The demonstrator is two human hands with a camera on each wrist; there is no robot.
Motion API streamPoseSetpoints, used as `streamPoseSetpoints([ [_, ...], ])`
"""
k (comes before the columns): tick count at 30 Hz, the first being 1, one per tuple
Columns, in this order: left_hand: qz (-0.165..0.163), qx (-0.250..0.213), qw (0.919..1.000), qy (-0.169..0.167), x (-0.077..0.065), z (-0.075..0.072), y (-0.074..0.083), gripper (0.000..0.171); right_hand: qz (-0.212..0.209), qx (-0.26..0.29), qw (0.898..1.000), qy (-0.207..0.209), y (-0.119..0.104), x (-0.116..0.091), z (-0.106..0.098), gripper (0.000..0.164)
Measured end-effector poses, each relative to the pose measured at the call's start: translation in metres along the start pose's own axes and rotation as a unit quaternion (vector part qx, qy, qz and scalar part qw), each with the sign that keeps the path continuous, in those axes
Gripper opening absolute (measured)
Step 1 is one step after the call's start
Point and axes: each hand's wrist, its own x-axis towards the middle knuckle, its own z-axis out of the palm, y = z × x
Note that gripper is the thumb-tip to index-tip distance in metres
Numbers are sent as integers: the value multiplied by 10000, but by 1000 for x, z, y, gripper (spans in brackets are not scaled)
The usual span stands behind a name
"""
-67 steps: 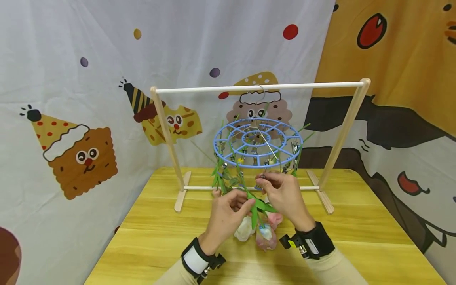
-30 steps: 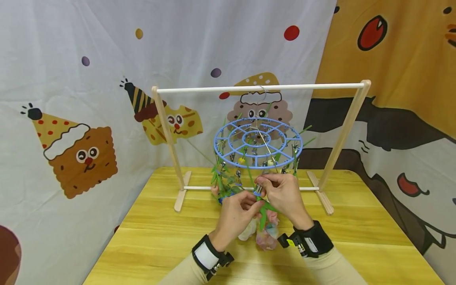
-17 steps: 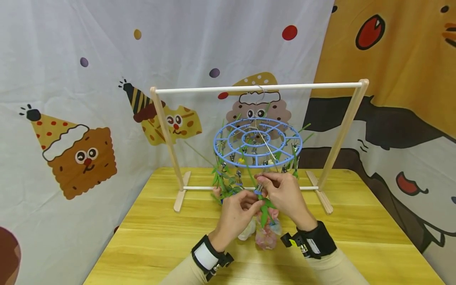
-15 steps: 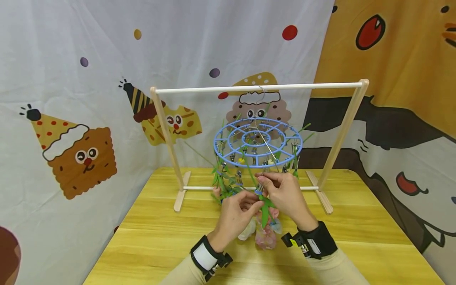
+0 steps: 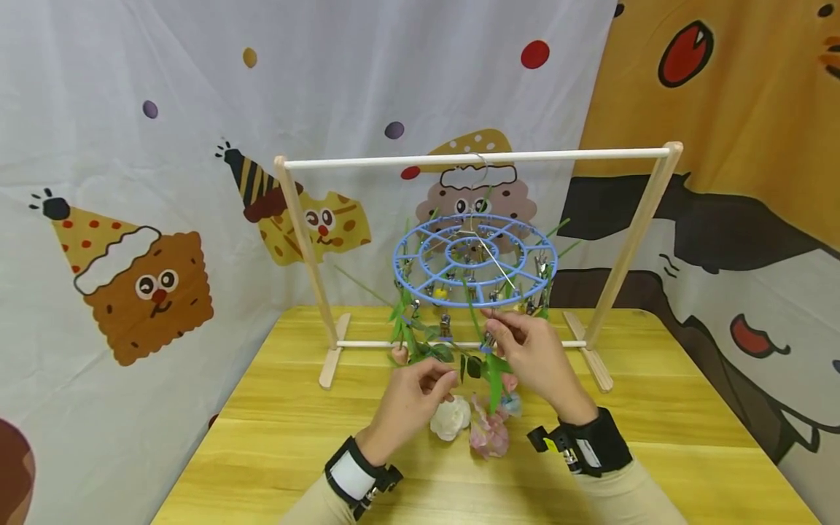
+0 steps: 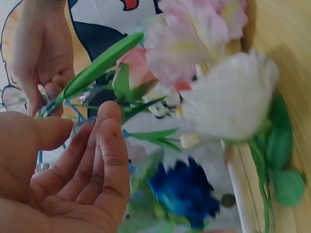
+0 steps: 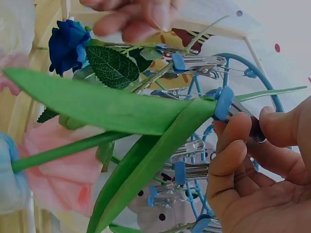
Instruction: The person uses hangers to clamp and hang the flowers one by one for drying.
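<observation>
My right hand [image 5: 534, 357] pinches a metal clip with blue tips [image 7: 224, 103] between thumb and fingers. That clip is closed on the stem of an artificial flower with long green leaves [image 7: 97, 104] and a light-blue bloom [image 5: 511, 404], which hangs head down. To its left, my left hand [image 5: 410, 397] is off the stem, thumb and fingers slightly apart with nothing between them. Above both hands hangs a round blue clip hanger [image 5: 453, 303]. A white flower [image 5: 450, 418] and a pink flower [image 5: 488, 434] hang below the hands.
A wooden stand with a white top bar [image 5: 367, 162] carries the hanger over the wooden table [image 5: 275, 437]. More clips hang from the ring, including one [image 5: 445, 327] left of my right hand. A dark blue flower [image 7: 68, 46] hangs at the left side.
My left hand has let go of the flower stem and moved left and slightly down. My right hand has shifted a little right and up, still pinching the clip with the flower in it.
</observation>
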Motion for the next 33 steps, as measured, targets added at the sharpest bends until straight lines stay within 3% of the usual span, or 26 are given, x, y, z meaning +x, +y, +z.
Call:
streamPoseSetpoints([
  [9, -356, 799, 9961, -127, -9, -27, -25, 21, 346, 31, 9992, 179, 13, -2, -9, 38],
  [14, -373, 1362, 9900, -35, -11, -41, -38, 16, 328, 3, 9988, 375, 19, -5, -15, 38],
  [21, -283, 2197, 9751, -110, -9, -50, -58, 12, 108, 88, 9971, 748, 28, -9, -20, 35],
  [29, 217, 2907, 9523, -908, 1, -42, -74, 21, 56, -92, 9949, 1004, 36, -9, -28, 33],
  [33, 381, 3219, 9401, -1056, 5, -38, -81, 23, 68, -86, 9945, 1039, 36, -10, -30, 33],
])
